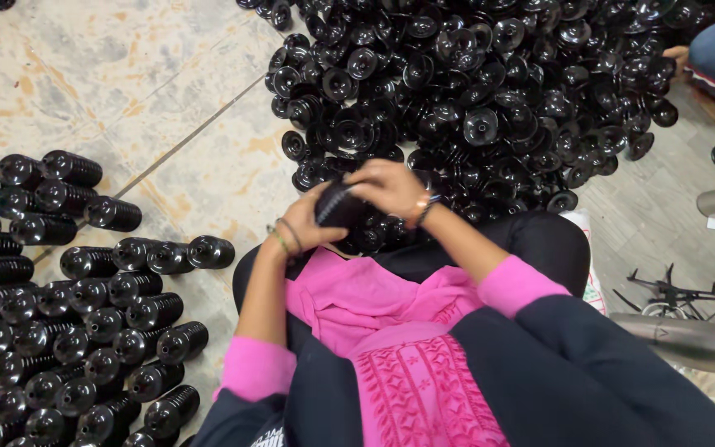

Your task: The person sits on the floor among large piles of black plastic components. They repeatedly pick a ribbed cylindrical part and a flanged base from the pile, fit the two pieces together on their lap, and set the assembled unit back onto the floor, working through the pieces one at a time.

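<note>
Tiled floor (126, 74) carries a loose black-parts heap (473, 91) (stacked rows (68, 331) lie left); left hand (308, 228) and right hand (391, 189) both grip one black ribbed stack (337, 205).

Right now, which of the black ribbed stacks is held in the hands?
The short stack above the lap, gripped between left hand and right hand; the others lie on the floor.
</note>
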Demonstrator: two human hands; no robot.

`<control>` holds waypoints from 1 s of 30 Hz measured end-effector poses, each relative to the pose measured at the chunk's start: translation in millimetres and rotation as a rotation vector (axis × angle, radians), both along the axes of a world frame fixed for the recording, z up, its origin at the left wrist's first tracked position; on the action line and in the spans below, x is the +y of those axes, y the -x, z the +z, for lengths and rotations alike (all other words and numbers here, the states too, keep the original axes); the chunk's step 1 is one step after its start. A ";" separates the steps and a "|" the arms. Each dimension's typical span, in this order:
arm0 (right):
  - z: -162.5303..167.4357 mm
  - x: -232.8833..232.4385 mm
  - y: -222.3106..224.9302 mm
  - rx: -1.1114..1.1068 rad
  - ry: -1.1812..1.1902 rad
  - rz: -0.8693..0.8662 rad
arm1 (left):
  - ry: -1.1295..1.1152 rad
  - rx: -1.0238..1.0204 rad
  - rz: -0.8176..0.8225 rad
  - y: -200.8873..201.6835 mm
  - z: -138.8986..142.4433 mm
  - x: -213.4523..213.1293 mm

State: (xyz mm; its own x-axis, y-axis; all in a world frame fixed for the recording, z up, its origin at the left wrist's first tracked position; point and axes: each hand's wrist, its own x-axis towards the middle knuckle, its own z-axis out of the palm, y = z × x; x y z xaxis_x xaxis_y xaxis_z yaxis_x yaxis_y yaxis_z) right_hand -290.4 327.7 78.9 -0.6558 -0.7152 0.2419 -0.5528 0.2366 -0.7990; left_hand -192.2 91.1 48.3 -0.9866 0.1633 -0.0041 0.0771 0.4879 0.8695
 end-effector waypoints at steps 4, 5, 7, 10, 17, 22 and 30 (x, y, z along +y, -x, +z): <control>20.2 -45.0 -34.3 -0.112 0.241 0.154 | 0.044 -0.009 0.380 -51.8 4.5 -36.3; 16.7 -48.9 -36.7 -0.114 0.216 0.134 | -0.108 -0.002 0.557 -75.6 -0.1 -47.7; -1.2 -47.6 -38.4 -0.123 0.161 0.096 | -0.166 0.035 0.864 -102.7 -17.6 -74.6; -43.2 -12.8 -28.8 0.221 -0.148 -0.030 | -0.402 0.287 0.929 -153.7 -57.3 -96.6; -81.5 117.3 38.3 0.234 -0.377 -0.599 | -0.130 0.130 1.232 -221.2 -128.3 -54.4; -53.1 114.2 90.4 -0.101 -0.815 -0.879 | 0.485 -0.209 1.455 -187.5 -113.2 -58.4; -67.0 63.6 70.6 -0.029 -0.869 -0.519 | 0.263 -0.091 1.387 -186.0 -104.4 -68.9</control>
